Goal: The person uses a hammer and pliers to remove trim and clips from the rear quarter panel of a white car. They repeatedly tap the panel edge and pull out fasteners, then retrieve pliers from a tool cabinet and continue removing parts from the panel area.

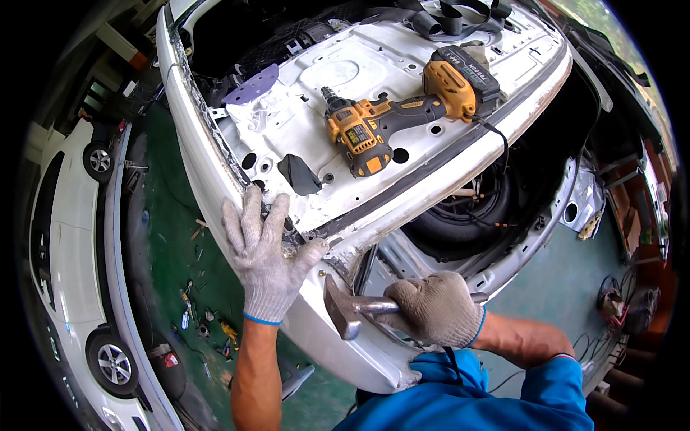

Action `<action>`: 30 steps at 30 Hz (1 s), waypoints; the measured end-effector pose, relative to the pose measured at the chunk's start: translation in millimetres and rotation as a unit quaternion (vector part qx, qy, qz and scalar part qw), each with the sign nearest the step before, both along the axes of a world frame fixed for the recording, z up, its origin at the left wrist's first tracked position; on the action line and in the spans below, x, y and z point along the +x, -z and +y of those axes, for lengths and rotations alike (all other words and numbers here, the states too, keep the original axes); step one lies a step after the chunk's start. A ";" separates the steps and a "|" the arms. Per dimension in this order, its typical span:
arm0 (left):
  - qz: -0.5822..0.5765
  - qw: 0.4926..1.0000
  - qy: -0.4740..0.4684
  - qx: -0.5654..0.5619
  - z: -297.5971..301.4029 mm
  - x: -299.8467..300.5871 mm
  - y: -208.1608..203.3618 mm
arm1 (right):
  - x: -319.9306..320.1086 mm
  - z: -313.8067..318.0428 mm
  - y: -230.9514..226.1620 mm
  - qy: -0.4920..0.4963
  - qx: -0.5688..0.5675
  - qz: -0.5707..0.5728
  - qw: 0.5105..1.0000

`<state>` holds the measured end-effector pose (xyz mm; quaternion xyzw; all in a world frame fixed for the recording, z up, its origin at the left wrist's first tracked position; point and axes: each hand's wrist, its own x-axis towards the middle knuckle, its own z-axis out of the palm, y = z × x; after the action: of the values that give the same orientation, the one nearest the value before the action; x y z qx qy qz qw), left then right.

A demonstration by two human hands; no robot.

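My left hand [267, 266], in a grey knitted work glove, lies with its fingers spread on the corner of a white car body [330, 345]. In my right hand [438, 309], also gloved, is a hammer [351, 320], gripped by its handle. The hammer's metal head rests on or just over the white panel, right of my left hand; whether they touch I cannot tell. Beyond both hands, a yellow and black cordless impact driver [359, 133] lies on the bare metal shelf. A dark scrap [299, 174] sits near my left fingertips.
A purple sanding disc [251, 84] and black straps [460, 20] lie on the shelf. To the right, the open trunk holds a spare tire [474, 223]. Loose tools [228, 337] litter the green floor [180, 237] at left, before a parked white car [75, 266].
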<state>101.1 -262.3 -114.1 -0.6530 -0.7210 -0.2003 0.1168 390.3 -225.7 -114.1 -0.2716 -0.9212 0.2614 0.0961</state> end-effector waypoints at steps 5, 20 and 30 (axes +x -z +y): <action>-0.011 1.000 0.004 0.011 0.2 -0.7 4.4 | -4.0 6.7 20.0 0.037 -0.005 -0.014 0.999; -0.099 0.973 0.039 0.203 -0.5 -16.1 29.3 | 19.3 -79.6 64.1 0.086 -0.092 0.203 0.971; -0.115 0.970 -0.001 0.216 2.8 -12.0 31.2 | 5.5 -100.5 80.5 0.132 -0.022 0.120 0.984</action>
<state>89.1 -259.5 -145.3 -0.5840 -0.6703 -0.4247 0.1713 395.8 -326.2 -194.6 -0.3595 -0.8531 0.2972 0.2337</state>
